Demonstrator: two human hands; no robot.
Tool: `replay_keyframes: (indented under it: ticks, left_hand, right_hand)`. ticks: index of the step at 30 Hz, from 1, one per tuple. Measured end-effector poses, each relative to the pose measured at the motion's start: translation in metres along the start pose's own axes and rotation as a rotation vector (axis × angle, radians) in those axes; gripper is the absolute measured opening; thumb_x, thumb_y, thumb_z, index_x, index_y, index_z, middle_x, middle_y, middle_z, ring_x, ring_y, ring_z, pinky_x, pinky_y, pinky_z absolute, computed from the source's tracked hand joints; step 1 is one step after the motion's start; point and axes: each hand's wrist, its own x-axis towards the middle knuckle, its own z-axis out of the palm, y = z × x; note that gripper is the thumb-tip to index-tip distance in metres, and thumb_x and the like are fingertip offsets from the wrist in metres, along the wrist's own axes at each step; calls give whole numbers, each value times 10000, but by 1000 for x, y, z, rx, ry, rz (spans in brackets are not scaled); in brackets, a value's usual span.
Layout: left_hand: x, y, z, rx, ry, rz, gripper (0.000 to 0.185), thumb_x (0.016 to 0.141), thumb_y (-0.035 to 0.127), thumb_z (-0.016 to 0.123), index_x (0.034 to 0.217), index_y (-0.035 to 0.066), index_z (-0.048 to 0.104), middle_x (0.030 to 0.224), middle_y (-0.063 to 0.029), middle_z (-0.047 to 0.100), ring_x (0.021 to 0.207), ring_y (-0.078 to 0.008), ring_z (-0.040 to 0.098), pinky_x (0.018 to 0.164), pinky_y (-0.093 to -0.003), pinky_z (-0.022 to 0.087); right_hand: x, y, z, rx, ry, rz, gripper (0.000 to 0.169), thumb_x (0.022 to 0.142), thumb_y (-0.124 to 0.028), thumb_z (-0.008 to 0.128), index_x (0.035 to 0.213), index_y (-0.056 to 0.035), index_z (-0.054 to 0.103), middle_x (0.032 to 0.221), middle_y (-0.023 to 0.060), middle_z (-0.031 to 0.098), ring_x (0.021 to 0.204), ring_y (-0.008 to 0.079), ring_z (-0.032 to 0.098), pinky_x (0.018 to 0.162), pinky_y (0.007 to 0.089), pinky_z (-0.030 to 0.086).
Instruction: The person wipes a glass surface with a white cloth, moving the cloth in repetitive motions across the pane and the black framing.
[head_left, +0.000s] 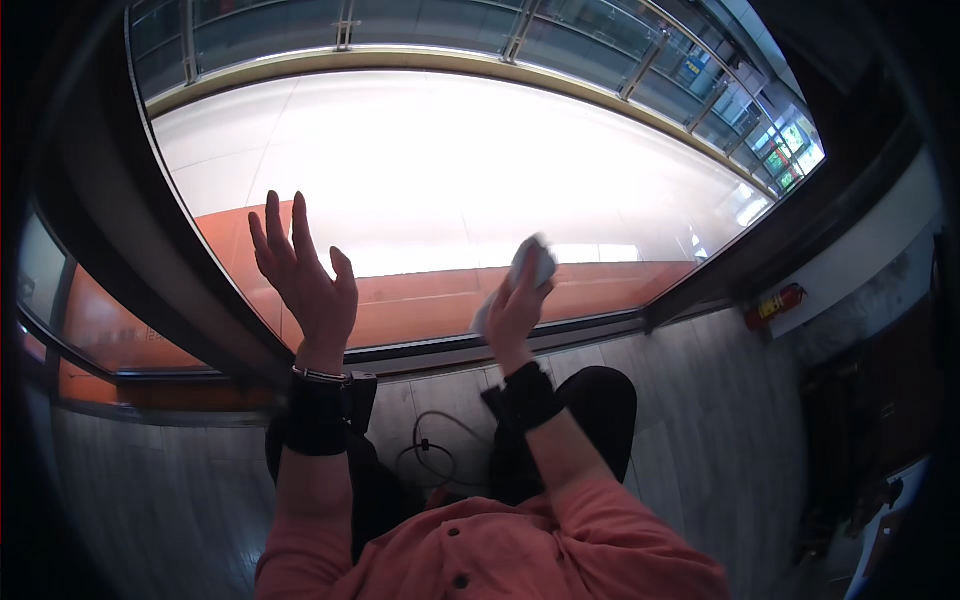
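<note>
My left hand (307, 285) is raised in front of a large glass pane (450, 180), fingers spread and nothing in it. Whether its palm touches the glass cannot be told. To its right, my right hand (517, 311) grips a pale, folded cloth (534, 262), blurred, whose other end shows below the fingers on the left. The cloth lies before the lower part of the pane, above an orange band (427, 304). Black bands wrap both wrists, and a thin metal bracelet (321, 373) sits on the left one.
A dark frame (420, 349) borders the glass. Beyond it stands a railing with glass panels (427, 56). A cable (435, 450) loops over the plank floor (712, 420) between my knees. A red fire extinguisher (776, 306) is at the right by the wall.
</note>
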Motion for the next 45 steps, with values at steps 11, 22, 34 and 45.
replay_keyframes:
  ticks: [11,22,34,45]
  left_hand:
    - [-2,1,2,-18,53,-15,598,921,344,425,1462,116,310,1525,-147,248,1424,-412,145,1127,-572,175]
    - [-13,-10,11,3,67,-6,594,953,414,383,1462,119,308,1530,-146,243,1428,-404,131,1118,-586,180]
    - [-13,-7,13,-80,67,-84,571,914,293,431,1449,117,339,1523,-149,260,1427,-409,135,1117,-580,194]
    - [-17,-12,17,-73,96,-83,563,921,305,418,1451,128,342,1526,-127,267,1433,-400,133,1115,-573,213]
  right_hand:
    - [44,-33,-3,149,116,-173,576,948,-203,488,1484,-145,283,1378,335,357,1173,505,476,907,536,474]
    - [162,-76,-65,226,384,-288,533,856,-50,590,1360,-186,485,1173,256,464,976,450,600,769,475,561]
    - [64,-44,-20,182,110,-390,556,837,-72,602,1375,-155,491,1221,344,466,1033,508,586,800,490,563]
    - [140,-67,-45,117,304,-564,678,747,-43,675,1375,-215,486,1287,339,422,1088,517,533,846,514,533]
